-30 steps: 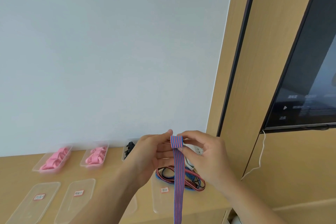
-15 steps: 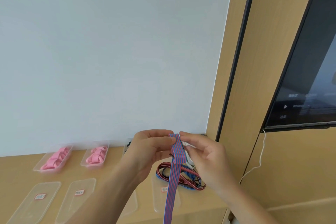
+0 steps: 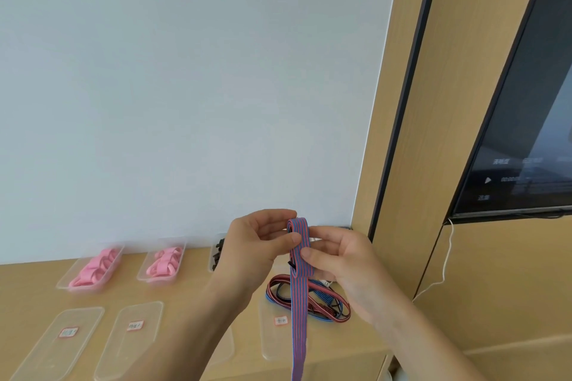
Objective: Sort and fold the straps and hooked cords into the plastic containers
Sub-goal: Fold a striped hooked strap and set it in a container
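Note:
A red-and-blue striped strap (image 3: 299,257) is held up over the wooden counter, its top folded into a loop and its long tail hanging down past the counter's front edge. My left hand (image 3: 257,244) pinches the folded top from the left. My right hand (image 3: 343,266) pinches the fold lower down from the right. A tangle of more striped cords (image 3: 322,303) lies on the counter under my hands. Two clear containers hold pink straps: one container (image 3: 93,269) at the far left and another (image 3: 164,263) beside it. A third container (image 3: 216,254) with dark pieces is partly hidden by my left hand.
Labelled clear lids (image 3: 66,337) (image 3: 133,331) (image 3: 278,331) lie flat along the counter's front. A white wall rises behind the counter (image 3: 31,294). A dark screen (image 3: 526,133) hangs on the wooden panel at right, with a white cable (image 3: 445,260) dangling below it.
The fold at the strap's top has grown from a short band into a longer loop. My right hand slid down the strap and both hands rose slightly.

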{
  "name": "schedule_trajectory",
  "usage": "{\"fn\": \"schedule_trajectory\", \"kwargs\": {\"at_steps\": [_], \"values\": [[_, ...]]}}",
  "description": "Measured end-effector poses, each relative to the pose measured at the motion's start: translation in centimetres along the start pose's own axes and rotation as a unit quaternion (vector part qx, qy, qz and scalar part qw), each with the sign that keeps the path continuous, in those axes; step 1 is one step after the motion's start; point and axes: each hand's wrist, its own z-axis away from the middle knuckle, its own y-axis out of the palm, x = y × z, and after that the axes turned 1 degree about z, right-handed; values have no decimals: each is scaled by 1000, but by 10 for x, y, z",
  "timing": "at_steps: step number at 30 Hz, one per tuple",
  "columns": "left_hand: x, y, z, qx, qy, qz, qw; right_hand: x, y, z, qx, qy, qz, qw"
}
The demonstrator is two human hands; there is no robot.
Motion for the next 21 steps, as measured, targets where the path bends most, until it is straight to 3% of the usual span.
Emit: {"fn": "schedule_trajectory", "kwargs": {"at_steps": [4,11,21], "values": [[2,1,2,12,-6,12,1000,10,-3,-2,14,-15,-14,1000],[-1,9,7,79,-142,-8,987,21,-12,-8,-43,-88,16,995],[-8,7,5,90,-146,41,984,17,-8,2,-56,-226,170,958]]}}
